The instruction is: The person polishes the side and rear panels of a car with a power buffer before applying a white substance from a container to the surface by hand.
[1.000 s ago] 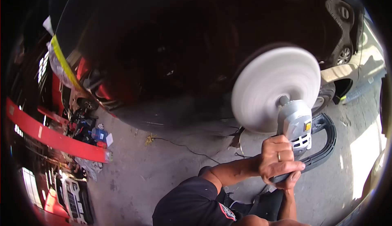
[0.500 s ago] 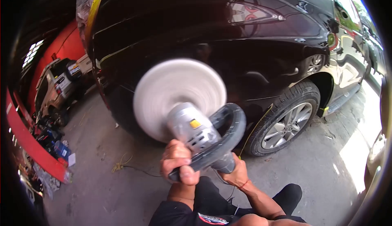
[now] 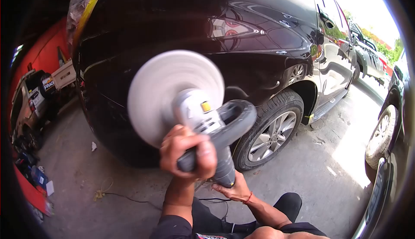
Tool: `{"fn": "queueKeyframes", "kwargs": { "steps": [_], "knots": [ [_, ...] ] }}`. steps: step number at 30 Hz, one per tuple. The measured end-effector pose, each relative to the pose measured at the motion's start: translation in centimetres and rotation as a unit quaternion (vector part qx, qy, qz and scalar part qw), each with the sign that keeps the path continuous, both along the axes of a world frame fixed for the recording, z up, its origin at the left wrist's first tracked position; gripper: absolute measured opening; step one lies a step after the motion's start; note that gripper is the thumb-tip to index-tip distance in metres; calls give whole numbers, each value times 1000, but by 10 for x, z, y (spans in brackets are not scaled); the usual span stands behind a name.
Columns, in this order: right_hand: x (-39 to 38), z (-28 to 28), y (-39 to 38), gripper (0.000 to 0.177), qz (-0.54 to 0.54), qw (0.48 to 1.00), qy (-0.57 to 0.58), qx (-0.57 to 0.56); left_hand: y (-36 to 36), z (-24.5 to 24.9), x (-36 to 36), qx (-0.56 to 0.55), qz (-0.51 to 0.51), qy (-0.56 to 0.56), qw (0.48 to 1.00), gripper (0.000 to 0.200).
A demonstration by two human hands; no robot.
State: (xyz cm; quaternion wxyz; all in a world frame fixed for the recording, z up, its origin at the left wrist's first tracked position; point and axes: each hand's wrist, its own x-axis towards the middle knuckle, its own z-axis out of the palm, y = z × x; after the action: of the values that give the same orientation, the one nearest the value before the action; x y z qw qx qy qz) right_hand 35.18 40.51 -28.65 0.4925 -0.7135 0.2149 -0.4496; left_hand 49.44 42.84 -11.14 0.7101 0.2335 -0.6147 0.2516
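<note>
A polisher with a large white round pad, blurred by spinning, is held in front of the dark car's glossy side panel. My left hand is wrapped round the end of its black loop handle. Lower down, my right hand grips the rear end of the black body, with a red string at the wrist. The pad hides the panel behind it, so contact cannot be made out.
The car's wheel is right of the polisher. A cable lies on the grey floor. Another vehicle's wheel is at the far right. At the left are a parked vehicle and a blue container.
The view has turned to the right, showing more vehicles there. The polisher and both hands appear further left in the picture, still gripping, and the pad has tilted.
</note>
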Motion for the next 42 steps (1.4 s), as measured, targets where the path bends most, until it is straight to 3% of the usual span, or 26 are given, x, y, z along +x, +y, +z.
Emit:
{"fn": "queueKeyframes", "kwargs": {
  "steps": [1, 2, 5, 7, 11, 14, 15, 17, 21, 25, 27, 29, 33, 35, 39, 42],
  "knots": [
    [-8, 1, -4, 54, -17, 999, -12, 33, -12, 14, -20, 31, 5, -37, 999, 11],
    [-14, -2, -12, 41, -57, 998, -24, 29, -30, 28, -36, -6, 15, -79, 997, 9],
    [-32, 5, -34, 27, -129, 984, -89, 88, -94, 37, -83, 35, -134, -86, 987, 9],
    [-32, -3, -53, 23, -166, 967, -161, 108, -124, 40, -109, 92, -137, -109, 980, 10],
    [-25, 1, -69, 23, -186, 956, -191, 126, -141, 48, -126, 142, -153, -113, 971, 16],
    [-16, -5, -65, 23, -180, 961, -182, 108, -125, 42, -99, 104, -118, -127, 979, 14],
    [-9, -6, -61, 24, -170, 969, -164, 77, -116, 41, -86, 102, -113, -126, 980, 14],
    [9, 2, -53, 24, -141, 979, -142, 47, -88, 44, -50, -5, -149, -64, 987, 13],
    [43, 41, -28, 34, -66, 998, -14, 5, -14, 54, 35, -68, -57, 6, 996, 17],
    [88, 91, -5, 54, -4, 995, 35, -96, 34, 59, 94, -163, -103, 107, 975, 16],
    [103, 106, -4, 62, 41, 984, 41, -166, 51, 72, 116, -229, 30, 191, 954, 22],
    [110, 121, -2, 64, 90, 977, 91, -172, 70, 77, 130, -240, 84, 217, 942, 24],
    [99, 109, 0, 63, 116, 978, 65, -163, 71, 73, 109, -237, 100, 249, 934, 25],
    [83, 87, 2, 62, 104, 983, 61, -138, 58, 61, 92, -196, 69, 146, 967, 24],
    [44, 48, -7, 63, 50, 997, -10, -64, 7, 53, 30, -128, -8, 114, 985, 19],
    [9, 40, -25, 70, 51, 997, -63, 0, -25, 59, -20, -22, -10, 49, 999, 23]
  ]
}}
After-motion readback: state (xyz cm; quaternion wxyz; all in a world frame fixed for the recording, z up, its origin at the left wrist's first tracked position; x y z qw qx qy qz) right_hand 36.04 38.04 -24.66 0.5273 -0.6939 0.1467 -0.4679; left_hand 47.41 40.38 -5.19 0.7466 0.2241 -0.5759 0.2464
